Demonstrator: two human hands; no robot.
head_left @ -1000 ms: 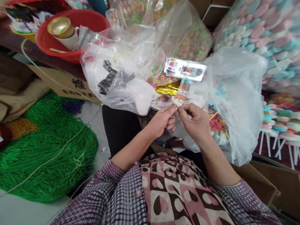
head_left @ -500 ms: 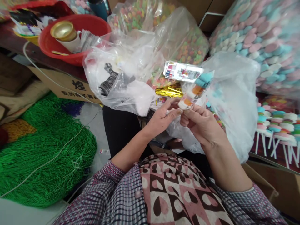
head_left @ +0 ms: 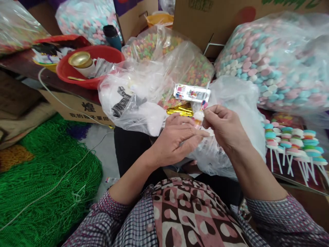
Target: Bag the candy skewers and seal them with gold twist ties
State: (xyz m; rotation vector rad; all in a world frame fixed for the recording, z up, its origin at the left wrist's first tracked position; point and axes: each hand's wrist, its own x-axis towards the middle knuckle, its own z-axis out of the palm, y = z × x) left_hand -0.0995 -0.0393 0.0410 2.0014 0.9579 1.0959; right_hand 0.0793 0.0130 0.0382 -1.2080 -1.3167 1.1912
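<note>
My right hand (head_left: 224,127) pinches the top of a small clear-wrapped candy packet (head_left: 198,116) with white and coloured pieces in it. My left hand (head_left: 177,137) lies against the packet's lower part, thumb above and fingers stretched under it; most of the packet is hidden between the two hands. Both hands are over my lap, in front of an open clear plastic bag (head_left: 241,99). Just behind the packet lie a flat printed card packet (head_left: 191,92) and a bundle of gold twist ties (head_left: 180,110).
Clear bags of small coloured candy (head_left: 190,65) and a big bag of pastel discs (head_left: 277,61) stand behind. Candy skewers on white sticks (head_left: 293,140) lie at right. A red basin (head_left: 77,77) with a gold cup (head_left: 80,60) sits back left, above a cardboard box (head_left: 77,106) and green netting (head_left: 38,178).
The packet, held tilted up to the right half a second ago, has been drawn down between my hands. My left hand has flattened under it. My head has tipped up, showing more of the bags behind.
</note>
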